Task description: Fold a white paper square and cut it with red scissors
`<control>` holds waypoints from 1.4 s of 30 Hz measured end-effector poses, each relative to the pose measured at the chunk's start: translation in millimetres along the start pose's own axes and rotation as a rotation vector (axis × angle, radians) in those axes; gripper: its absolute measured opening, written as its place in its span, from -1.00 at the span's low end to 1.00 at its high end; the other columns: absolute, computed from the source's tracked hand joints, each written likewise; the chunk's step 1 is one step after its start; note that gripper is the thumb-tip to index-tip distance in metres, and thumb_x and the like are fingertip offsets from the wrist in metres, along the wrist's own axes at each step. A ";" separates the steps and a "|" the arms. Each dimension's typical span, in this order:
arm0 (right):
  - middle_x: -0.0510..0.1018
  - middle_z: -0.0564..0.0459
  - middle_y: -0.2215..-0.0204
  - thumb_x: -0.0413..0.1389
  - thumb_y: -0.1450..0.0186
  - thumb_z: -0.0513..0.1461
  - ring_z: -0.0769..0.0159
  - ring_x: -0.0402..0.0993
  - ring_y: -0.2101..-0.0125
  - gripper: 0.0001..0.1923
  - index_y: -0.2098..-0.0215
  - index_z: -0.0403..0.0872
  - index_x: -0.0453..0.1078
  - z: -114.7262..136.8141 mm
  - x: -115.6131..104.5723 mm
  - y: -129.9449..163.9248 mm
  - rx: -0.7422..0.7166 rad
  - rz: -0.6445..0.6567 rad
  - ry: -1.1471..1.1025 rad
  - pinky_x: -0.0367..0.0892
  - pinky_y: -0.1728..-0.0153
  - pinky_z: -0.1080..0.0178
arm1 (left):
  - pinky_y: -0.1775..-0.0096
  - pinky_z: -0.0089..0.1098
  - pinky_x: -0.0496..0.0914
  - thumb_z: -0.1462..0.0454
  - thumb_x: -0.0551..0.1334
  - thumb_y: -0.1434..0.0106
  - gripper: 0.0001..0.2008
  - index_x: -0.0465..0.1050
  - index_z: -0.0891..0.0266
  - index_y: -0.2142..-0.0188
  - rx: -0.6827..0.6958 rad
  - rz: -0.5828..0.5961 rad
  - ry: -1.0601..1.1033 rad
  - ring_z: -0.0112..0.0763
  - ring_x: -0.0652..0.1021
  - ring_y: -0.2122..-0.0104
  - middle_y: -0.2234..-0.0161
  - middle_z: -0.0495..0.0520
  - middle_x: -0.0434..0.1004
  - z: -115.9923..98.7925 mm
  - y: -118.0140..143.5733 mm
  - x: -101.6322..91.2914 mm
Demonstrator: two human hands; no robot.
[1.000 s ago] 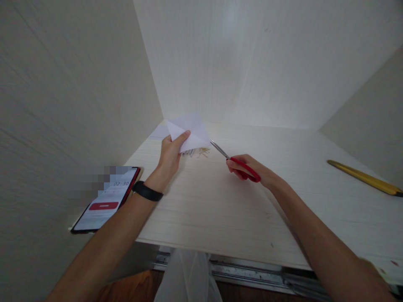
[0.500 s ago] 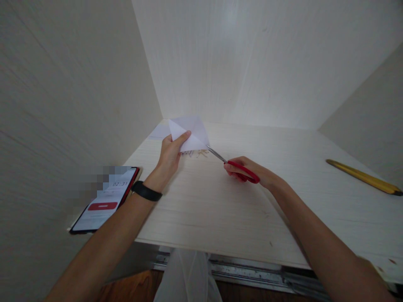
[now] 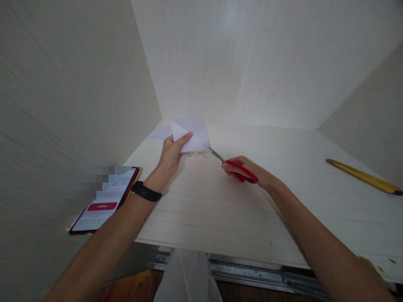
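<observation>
My left hand (image 3: pixel 172 152) pinches a creased sheet of white paper (image 3: pixel 198 136), its thumb lying on top and the other fingers hidden beneath. Red-handled scissors (image 3: pixel 242 170) are in my right hand (image 3: pixel 244 167), with the fingers around the handles. Their metal blades point up and left, and the tip overlaps the paper's lower right part. Whether the blades are parted is too fine to tell. Small cut strips (image 3: pixel 201 154) lie on the board just below the paper's near edge.
A phone (image 3: pixel 103 205) with a lit timer screen lies at the left, beside my forearm. Another flat paper piece (image 3: pixel 160 132) rests by the back left corner. A yellow, long narrow object (image 3: pixel 362 176) lies at the right. Pale walls (image 3: pixel 226 63) enclose the white board (image 3: pixel 201 209).
The paper has shifted slightly right in my left hand. The scissors have moved a little left, so their tip now overlaps the paper more.
</observation>
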State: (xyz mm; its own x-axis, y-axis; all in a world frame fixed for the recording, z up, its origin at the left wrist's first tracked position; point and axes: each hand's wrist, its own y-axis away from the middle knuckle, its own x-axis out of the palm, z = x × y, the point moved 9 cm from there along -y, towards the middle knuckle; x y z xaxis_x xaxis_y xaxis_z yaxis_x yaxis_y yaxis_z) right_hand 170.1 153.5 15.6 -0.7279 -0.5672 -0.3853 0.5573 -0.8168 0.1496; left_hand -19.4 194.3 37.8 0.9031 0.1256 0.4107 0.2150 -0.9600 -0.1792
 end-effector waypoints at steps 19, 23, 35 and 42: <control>0.23 0.18 0.70 0.06 -0.21 0.11 0.51 0.09 0.68 -0.51 0.62 -0.08 0.16 0.6 1.6 0.8 -0.010 0.022 -0.013 0.00 0.63 0.34 | 0.21 -0.41 0.43 0.29 0.42 0.05 -0.71 0.53 0.30 0.29 -0.035 -0.002 0.018 -0.36 0.56 0.27 0.20 0.12 0.60 2.7 2.2 1.3; 0.23 0.18 0.69 0.06 -0.21 0.11 0.52 0.09 0.68 -0.51 0.61 -0.08 0.17 0.7 2.2 0.4 -0.028 0.025 -0.014 -0.01 0.63 0.34 | 0.25 -0.44 0.44 0.30 0.41 0.05 -0.74 0.52 0.29 0.32 -0.033 -0.008 0.019 -0.39 0.54 0.30 0.23 0.10 0.60 3.0 2.3 1.0; 0.22 0.18 0.71 0.03 -0.20 0.16 0.51 0.09 0.69 -0.47 0.63 -0.08 0.15 4.6 2.5 2.1 -0.033 0.036 -0.023 -0.02 0.63 0.34 | 0.23 -0.43 0.43 0.30 0.41 0.02 -0.75 0.52 0.28 0.30 -0.027 -0.018 0.023 -0.40 0.54 0.30 0.23 0.09 0.59 3.6 1.9 -1.2; 0.24 0.17 0.71 -0.03 -0.23 0.19 0.50 0.09 0.68 -0.45 0.61 -0.07 0.15 2.6 1.4 2.2 -0.058 0.058 0.011 -0.02 0.62 0.34 | 0.23 -0.43 0.43 0.30 0.40 0.02 -0.76 0.52 0.28 0.30 -0.019 -0.028 0.021 -0.39 0.55 0.29 0.25 0.09 0.59 2.3 2.6 -1.6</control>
State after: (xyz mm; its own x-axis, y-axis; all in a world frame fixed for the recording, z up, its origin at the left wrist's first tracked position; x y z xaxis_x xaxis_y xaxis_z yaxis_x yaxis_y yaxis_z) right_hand 169.2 150.6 17.8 -0.6891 -0.6121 -0.3879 0.6210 -0.7747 0.1191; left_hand -19.5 192.2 34.6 0.8889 0.1475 0.4336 0.2327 -0.9609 -0.1503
